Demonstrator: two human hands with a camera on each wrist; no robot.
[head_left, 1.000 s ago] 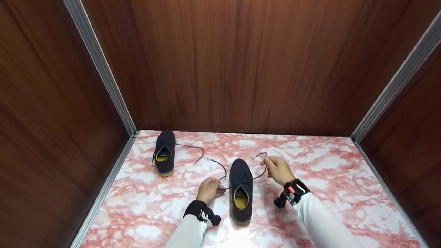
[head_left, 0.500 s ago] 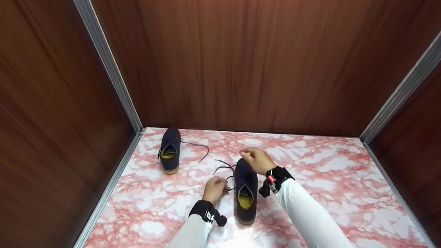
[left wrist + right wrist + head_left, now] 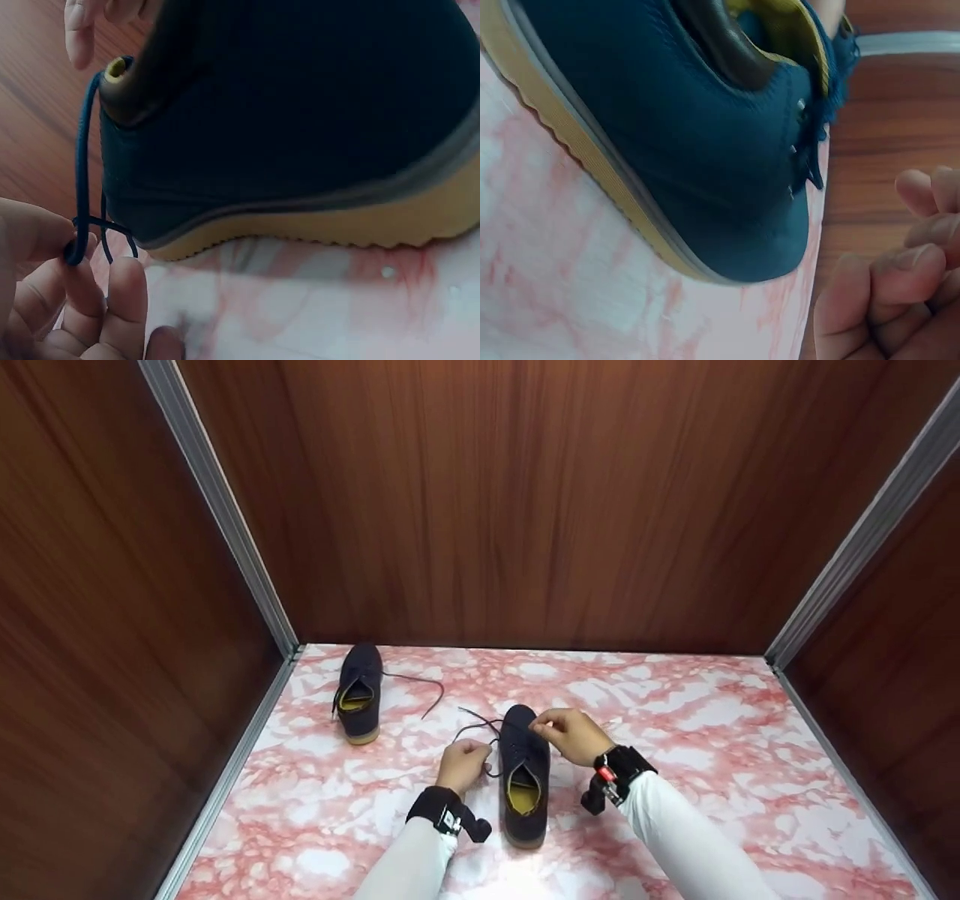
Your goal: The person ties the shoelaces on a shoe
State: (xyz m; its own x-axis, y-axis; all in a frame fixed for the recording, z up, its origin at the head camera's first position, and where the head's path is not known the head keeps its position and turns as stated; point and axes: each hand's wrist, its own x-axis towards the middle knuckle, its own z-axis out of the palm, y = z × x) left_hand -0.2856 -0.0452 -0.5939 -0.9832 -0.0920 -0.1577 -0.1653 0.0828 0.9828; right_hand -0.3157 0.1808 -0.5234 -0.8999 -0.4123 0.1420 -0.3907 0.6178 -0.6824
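Note:
A dark navy lace-up shoe (image 3: 525, 826) with a yellow lining stands toe-away on the floor between my hands. Beside its left side, my left hand (image 3: 460, 766) pinches a shoelace (image 3: 83, 150); in the left wrist view it runs from the shoe's opening down into the fingertips. Loose lace ends lie left of the toe. My right hand (image 3: 576, 737) hovers at the right of the toe, fingers loosely curled. The right wrist view shows no lace between those fingers (image 3: 911, 274).
A matching shoe (image 3: 360, 656) stands at the back left, one lace (image 3: 420, 679) trailing rightward. The surface (image 3: 675, 712) is pink-and-white marbled. Dark wood-grain panels (image 3: 525, 510) enclose it at the back and both sides, with metal strips in the corners.
My right hand swung left over the toe, carrying the right-hand lace across, then drew back slightly right. Both lace ends now lie left of the shoe. My left hand keeps its pinch.

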